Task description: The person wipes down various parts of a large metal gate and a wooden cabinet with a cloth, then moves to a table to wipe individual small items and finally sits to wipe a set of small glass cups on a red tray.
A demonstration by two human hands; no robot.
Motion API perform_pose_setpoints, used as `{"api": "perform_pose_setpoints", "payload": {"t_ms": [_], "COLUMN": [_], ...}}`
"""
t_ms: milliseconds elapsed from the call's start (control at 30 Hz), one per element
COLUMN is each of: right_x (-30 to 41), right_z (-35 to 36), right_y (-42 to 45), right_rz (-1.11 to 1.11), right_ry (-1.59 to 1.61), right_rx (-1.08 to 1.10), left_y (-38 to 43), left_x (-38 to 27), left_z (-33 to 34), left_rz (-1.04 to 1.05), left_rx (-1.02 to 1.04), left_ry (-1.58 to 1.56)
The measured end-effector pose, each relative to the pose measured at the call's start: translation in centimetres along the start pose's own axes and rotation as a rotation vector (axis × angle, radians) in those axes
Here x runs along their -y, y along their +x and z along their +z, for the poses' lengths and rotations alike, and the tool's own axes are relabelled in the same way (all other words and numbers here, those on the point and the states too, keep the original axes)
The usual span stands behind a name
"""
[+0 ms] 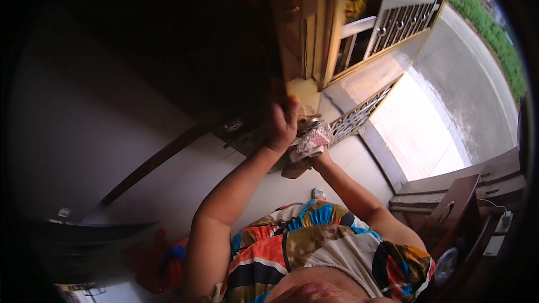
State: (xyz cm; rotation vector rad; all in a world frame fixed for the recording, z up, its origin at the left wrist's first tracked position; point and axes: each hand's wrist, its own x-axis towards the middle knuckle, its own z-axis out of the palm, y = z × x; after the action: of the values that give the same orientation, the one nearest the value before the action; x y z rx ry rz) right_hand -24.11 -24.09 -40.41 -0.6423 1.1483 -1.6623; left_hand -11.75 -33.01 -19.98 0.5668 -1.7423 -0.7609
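My left hand [283,128] is raised at the edge of a large dark panel [236,50]. Its thumb points up, and shadow hides most of its fingers, so its grip is unclear. Just right of it, my right hand [321,156] holds a bunched cloth [312,141] with a pink and white pattern. A brownish fold [297,169] hangs below the cloth. Behind the hands, partly covered, are a small shiny metal piece [312,122] and a dark object with a round fitting [233,124].
Beyond the hands, a barred metal door [381,31] and a low lattice gate [362,113] border a stone threshold [383,151]. Outside lies sunlit paving [429,126]. A dark wooden cabinet [448,206] stands right; a dark pole [156,164] slants at left. Red bags [156,265] lie lower left.
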Motion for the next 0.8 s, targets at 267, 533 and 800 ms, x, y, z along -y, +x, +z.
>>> {"api": "perform_pose_setpoints", "payload": {"t_ms": [267,533,800], "right_x": [24.3,31.6,10.0], "right_z": [3.8,5.5,7.9], "right_y": [-1.8,3.4,-2.6], "right_rz": [-1.015,-1.696,-0.539], "right_ry": [-0.886,-1.412,-1.092], "right_rx": [-0.709,-0.677,0.151], "left_y": [-13.5,-9.5,-13.1], "left_x": [8.2,4.2,6.3], "left_z": [-1.3,-1.3,-0.6], "left_rz": [-0.493,-0.496,-0.375], "left_rx": [0.542,0.437,0.219], "left_ry": [-0.287,-0.505,-0.499]}}
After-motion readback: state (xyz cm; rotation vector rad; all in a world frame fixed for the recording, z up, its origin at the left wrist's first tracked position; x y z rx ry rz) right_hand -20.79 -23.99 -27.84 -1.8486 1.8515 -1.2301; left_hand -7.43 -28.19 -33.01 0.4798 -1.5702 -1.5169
